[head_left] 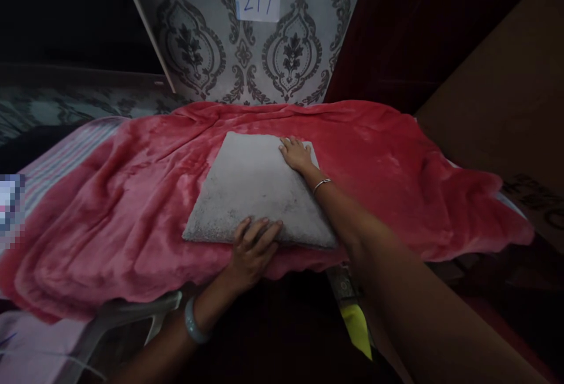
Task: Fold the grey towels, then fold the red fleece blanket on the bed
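Note:
A grey, square, cushion-like piece (259, 178) with a soft, fuzzy-looking surface lies flat on a red plush blanket (374, 178). At its near edge, my left hand (254, 249) rests with fingers apart and bent over the top; its thumb is hidden. My right hand (297, 154) lies on the far right corner, palm down with the fingers spread. Both hands touch the grey piece without lifting it. A pale bangle is on my left wrist and a thin metal bracelet on my right.
Patterned wallpaper (198, 32) with a paper marked 277 (258, 1) stands behind the blanket. A striped cloth (70, 149) shows at left, a cardboard box (502, 96) at right. Below are a grey plastic chair arm (123, 313) and a yellow strip (356, 328).

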### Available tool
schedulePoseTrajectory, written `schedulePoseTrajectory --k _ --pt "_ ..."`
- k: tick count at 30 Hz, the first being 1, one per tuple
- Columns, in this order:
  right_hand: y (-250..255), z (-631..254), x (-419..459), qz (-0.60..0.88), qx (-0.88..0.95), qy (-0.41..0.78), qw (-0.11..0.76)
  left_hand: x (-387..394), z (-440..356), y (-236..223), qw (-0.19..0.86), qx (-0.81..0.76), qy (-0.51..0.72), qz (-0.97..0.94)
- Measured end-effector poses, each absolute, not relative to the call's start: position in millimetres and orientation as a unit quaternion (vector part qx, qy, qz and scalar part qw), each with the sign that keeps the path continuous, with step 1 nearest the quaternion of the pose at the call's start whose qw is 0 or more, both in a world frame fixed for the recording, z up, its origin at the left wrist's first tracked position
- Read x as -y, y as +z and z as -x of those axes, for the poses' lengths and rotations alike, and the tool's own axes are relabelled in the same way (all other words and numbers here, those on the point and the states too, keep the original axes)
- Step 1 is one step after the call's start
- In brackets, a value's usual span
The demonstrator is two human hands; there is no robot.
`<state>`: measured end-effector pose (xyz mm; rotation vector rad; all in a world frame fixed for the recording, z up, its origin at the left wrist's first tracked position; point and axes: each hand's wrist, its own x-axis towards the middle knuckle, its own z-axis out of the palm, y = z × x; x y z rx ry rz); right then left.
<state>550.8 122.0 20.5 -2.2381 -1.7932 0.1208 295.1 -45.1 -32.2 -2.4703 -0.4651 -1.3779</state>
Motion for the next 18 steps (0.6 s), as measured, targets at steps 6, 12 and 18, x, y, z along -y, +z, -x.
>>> schedulePoseTrajectory --k 6,12,18 --pt "15.9 -552.2 -122.7 0.773 0.616 0.040 0.146 63.0 -315.4 -26.0 0.164 0.235 -0.388 0.876" --pt "18.3 -550.3 -120.1 0.773 0.616 0.039 0.148 61.3 -327.9 -25.6 0.159 0.223 -0.434 0.858" --pt "21.0 -548.9 -119.5 0.775 0.611 0.043 0.153 55.0 -321.2 -33.2 0.145 0.183 -0.484 0.843"
